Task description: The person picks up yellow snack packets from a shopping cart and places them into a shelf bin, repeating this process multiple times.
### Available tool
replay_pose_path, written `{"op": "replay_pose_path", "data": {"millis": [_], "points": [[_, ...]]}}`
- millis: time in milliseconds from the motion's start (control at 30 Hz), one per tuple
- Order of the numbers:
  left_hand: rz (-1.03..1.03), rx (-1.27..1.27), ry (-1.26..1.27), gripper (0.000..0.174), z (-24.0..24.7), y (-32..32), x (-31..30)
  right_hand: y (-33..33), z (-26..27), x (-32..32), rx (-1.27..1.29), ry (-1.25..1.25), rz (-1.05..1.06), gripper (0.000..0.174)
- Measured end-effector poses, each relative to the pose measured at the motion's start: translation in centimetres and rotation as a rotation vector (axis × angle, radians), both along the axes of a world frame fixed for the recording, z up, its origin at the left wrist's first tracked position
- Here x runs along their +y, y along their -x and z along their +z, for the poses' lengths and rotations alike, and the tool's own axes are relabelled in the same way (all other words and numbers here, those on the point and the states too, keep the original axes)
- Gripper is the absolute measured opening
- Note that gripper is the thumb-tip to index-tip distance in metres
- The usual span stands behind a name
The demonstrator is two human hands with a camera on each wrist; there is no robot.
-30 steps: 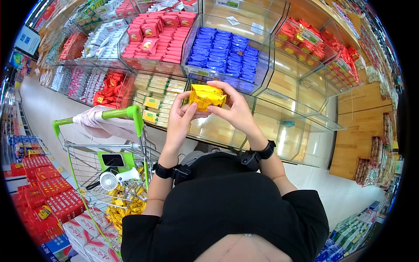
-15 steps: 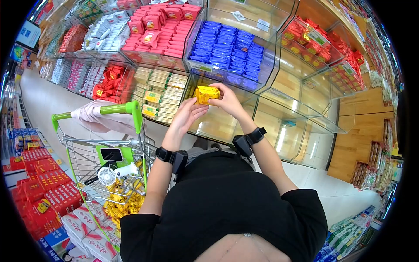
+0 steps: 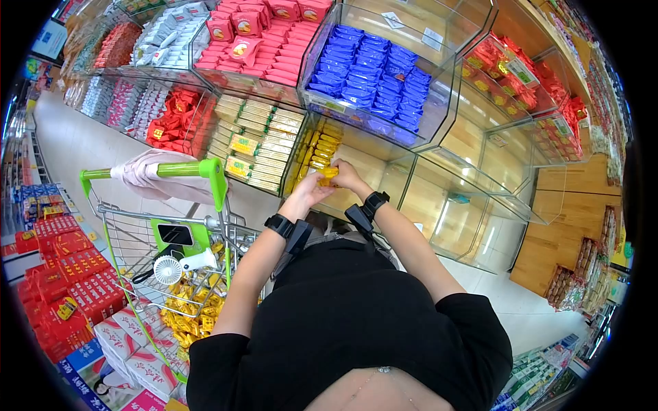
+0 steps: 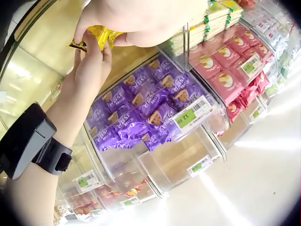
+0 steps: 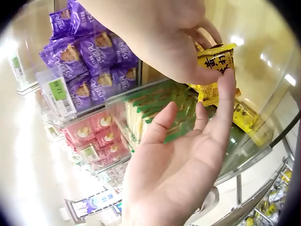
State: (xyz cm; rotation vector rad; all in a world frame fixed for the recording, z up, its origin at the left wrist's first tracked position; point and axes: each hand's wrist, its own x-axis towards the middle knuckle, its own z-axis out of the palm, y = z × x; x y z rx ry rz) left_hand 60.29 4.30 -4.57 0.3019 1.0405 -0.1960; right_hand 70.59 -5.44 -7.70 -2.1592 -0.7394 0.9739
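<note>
In the lower front bin, my right hand pinches yellow snack packets between thumb and fingers. My left hand is beside it, palm up, its fingers mostly extended and one fingertip at the wrapper. More yellow packets lie in rows along the bin's left side, just beyond both hands. In the left wrist view, the hands partly cover the yellow wrappers.
Gold packets fill the bin to the left; blue-purple packets sit above. Clear bin walls stand around the hands. A green-handled cart with yellow packets is at my left.
Both hands have lowered into the front bin with the yellow packets, moving nearer my body. The left hand, gripping them with the right a second ago, has loosened its hold.
</note>
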Motion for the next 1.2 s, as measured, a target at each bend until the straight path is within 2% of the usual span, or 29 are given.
{"op": "replay_pose_path", "data": {"millis": [67, 100, 133, 167, 267, 333, 533, 600, 833, 967, 1067, 1133, 1200], "points": [[-0.037, -0.063, -0.044, 0.036, -1.6, 0.0, 0.1, 0.3, -0.4, 0.1, 0.014, 0.075, 0.033, 0.049], [-0.071, -0.129, -0.088, 0.044, -1.6, -0.1, 0.1, 0.8, -0.3, 0.2, -0.093, 0.167, 0.049, 0.051], [-0.073, -0.127, -0.086, 0.044, -1.6, -0.3, 0.1, 1.0, -0.3, 0.3, -0.2, 0.26, 0.067, 0.053], [-0.084, -0.049, -0.078, 0.045, -1.6, -0.6, 0.0, 1.0, -0.3, 0.4, -0.198, 0.262, 0.067, 0.053], [-0.148, 0.09, -0.083, 0.047, -3.3, -0.9, 0.2, 1.1, -1.0, 0.6, -0.154, 0.277, 0.073, 0.054], [-0.2, 0.149, -0.098, 0.047, -4.1, -1.0, 0.5, 0.7, -1.7, 0.9, 0.068, 0.21, 0.076, 0.055], [-0.192, 0.149, -0.079, 0.044, -6.2, -1.0, 1.4, 0.9, -3.5, 1.7, -0.006, 0.166, 0.121, 0.053], [-0.243, 0.266, -0.098, 0.039, -7.0, -0.9, 1.5, 1.1, -4.6, 1.7, -0.009, 0.123, 0.114, 0.052], [-0.194, 0.324, -0.109, 0.022, -8.8, -0.6, 1.2, 1.4, -4.2, 2.0, 0.004, 0.092, 0.026, 0.054], [-0.127, 0.23, -0.163, 0.019, -8.3, -0.5, 0.7, 1.8, -6.0, 2.0, 0.002, 0.056, -0.042, 0.051], [-0.097, 0.188, -0.169, 0.019, -8.5, -0.4, 0.5, 1.8, -6.1, 1.9, -0.005, 0.042, 0.018, 0.059], [-0.085, 0.189, -0.161, 0.02, -8.6, -0.4, 0.4, 2.0, -5.6, 1.7, -0.025, -0.059, -0.051, 0.054], [-0.024, 0.185, -0.179, 0.017, -8.7, -0.4, 0.3, 1.9, -6.0, 1.7, 0.028, -0.035, -0.102, 0.05]]}}
